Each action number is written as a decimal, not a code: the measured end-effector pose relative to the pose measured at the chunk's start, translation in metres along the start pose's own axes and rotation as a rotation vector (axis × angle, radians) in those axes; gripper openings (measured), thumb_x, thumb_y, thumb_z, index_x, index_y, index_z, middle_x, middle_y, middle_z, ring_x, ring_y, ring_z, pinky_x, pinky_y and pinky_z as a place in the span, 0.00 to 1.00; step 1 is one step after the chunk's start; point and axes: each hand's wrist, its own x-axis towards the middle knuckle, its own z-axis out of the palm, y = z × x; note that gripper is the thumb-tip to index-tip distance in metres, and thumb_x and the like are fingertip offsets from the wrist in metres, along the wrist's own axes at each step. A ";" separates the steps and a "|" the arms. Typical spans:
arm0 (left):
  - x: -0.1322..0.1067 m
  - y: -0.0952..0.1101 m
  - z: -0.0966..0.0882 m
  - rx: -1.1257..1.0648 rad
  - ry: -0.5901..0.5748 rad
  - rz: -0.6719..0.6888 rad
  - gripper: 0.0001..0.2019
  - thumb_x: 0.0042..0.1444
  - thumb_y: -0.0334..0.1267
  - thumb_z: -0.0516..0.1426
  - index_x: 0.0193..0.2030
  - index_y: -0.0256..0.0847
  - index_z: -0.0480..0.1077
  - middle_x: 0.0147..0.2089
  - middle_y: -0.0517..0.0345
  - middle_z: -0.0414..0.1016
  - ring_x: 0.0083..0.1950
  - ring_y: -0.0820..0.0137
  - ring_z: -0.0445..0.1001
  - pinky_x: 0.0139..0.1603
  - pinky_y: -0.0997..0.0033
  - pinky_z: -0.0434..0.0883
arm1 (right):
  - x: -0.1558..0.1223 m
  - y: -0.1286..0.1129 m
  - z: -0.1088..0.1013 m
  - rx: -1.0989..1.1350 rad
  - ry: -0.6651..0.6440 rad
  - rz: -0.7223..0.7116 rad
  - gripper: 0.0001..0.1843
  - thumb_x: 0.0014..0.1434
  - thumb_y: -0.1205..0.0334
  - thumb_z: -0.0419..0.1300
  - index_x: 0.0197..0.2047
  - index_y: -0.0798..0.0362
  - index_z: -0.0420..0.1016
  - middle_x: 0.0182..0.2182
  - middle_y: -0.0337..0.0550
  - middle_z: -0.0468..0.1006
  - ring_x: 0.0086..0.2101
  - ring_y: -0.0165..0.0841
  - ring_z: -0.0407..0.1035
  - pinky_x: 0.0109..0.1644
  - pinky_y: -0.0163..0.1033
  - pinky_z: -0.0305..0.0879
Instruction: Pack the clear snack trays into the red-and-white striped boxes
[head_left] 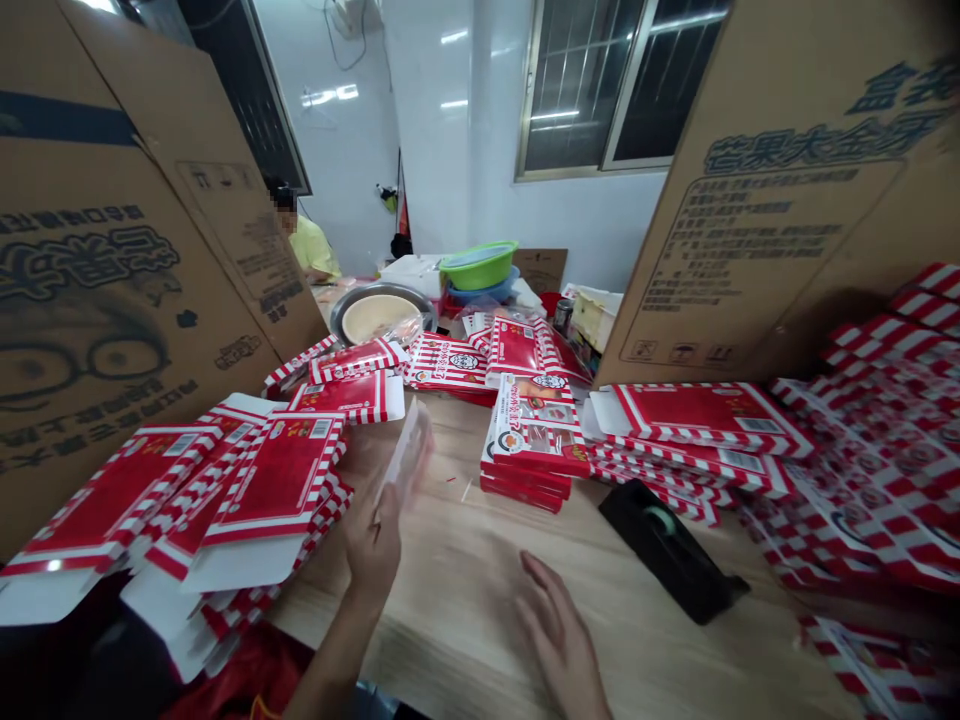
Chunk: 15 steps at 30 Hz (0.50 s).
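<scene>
My left hand (375,540) grips a thin, pale flat packet (409,455), blurred by motion and held on edge above the wooden table (450,620). My right hand (551,620) hovers over the table with its fingers apart and nothing in it, also slightly blurred. Beyond my right hand lies a stack of red and white packs (536,425) with clear windows. To the left of my left hand, red and white striped cartons (274,470) with open white flaps lie in a heap. A black tape dispenser (671,550) rests right of my right hand.
Tall brown cardboard boxes (780,200) flank the table on both sides. Striped cartons (697,415) are piled at the right. Further back are a green basin (480,266), a metal bowl (345,300) and a can (562,316). A person in a yellow top (313,248) sits at the far left.
</scene>
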 end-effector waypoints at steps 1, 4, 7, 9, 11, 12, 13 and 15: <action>-0.008 0.015 -0.006 -0.011 0.025 -0.036 0.17 0.64 0.39 0.47 0.53 0.37 0.70 0.52 0.46 0.76 0.56 0.62 0.71 0.57 0.64 0.68 | -0.007 -0.006 0.008 -0.064 -0.073 -0.111 0.32 0.50 0.51 0.65 0.58 0.52 0.70 0.58 0.53 0.69 0.58 0.49 0.62 0.62 0.54 0.58; -0.038 0.055 -0.016 -0.155 -0.035 -0.279 0.18 0.64 0.44 0.49 0.53 0.38 0.71 0.54 0.49 0.75 0.56 0.62 0.72 0.57 0.67 0.68 | -0.027 -0.024 0.031 -0.259 -0.250 -0.468 0.54 0.47 0.54 0.69 0.70 0.48 0.43 0.68 0.52 0.48 0.65 0.52 0.45 0.64 0.60 0.50; -0.065 0.078 -0.019 -0.347 -0.260 -0.383 0.22 0.63 0.49 0.48 0.60 0.42 0.66 0.60 0.50 0.69 0.60 0.61 0.68 0.58 0.67 0.68 | -0.041 -0.035 0.038 -0.223 -0.180 -0.449 0.45 0.57 0.58 0.61 0.70 0.46 0.40 0.68 0.50 0.48 0.65 0.50 0.45 0.63 0.60 0.51; -0.073 0.079 -0.018 -0.422 -0.416 -0.246 0.24 0.63 0.50 0.48 0.63 0.45 0.61 0.64 0.50 0.64 0.63 0.60 0.64 0.59 0.65 0.66 | -0.047 -0.037 0.031 -0.059 -0.068 -0.246 0.34 0.62 0.59 0.54 0.68 0.48 0.47 0.64 0.52 0.60 0.61 0.46 0.57 0.61 0.54 0.58; -0.075 0.073 -0.012 -0.411 -0.463 -0.154 0.24 0.61 0.48 0.52 0.63 0.47 0.61 0.66 0.50 0.60 0.66 0.59 0.58 0.64 0.61 0.61 | -0.052 -0.039 0.018 0.146 0.053 -0.004 0.29 0.61 0.54 0.56 0.63 0.49 0.56 0.55 0.51 0.72 0.52 0.43 0.70 0.55 0.47 0.67; -0.074 0.069 -0.006 -0.391 -0.467 -0.184 0.25 0.60 0.46 0.54 0.63 0.47 0.60 0.67 0.50 0.59 0.68 0.58 0.56 0.65 0.59 0.58 | -0.055 -0.040 0.010 0.243 0.099 0.107 0.28 0.59 0.52 0.59 0.60 0.49 0.60 0.50 0.50 0.76 0.47 0.42 0.73 0.51 0.44 0.70; -0.073 0.065 0.000 -0.388 -0.492 -0.271 0.26 0.58 0.44 0.56 0.63 0.46 0.60 0.67 0.49 0.59 0.67 0.58 0.57 0.66 0.57 0.57 | -0.059 -0.041 0.002 0.334 0.129 0.203 0.28 0.56 0.49 0.61 0.57 0.48 0.63 0.47 0.48 0.78 0.44 0.41 0.75 0.48 0.43 0.72; -0.073 0.057 0.016 -0.478 -0.632 -0.542 0.28 0.54 0.43 0.60 0.61 0.42 0.61 0.62 0.45 0.66 0.62 0.56 0.65 0.62 0.55 0.63 | -0.067 -0.039 -0.015 0.478 0.123 0.322 0.29 0.51 0.46 0.65 0.53 0.47 0.66 0.47 0.46 0.79 0.43 0.42 0.75 0.46 0.43 0.73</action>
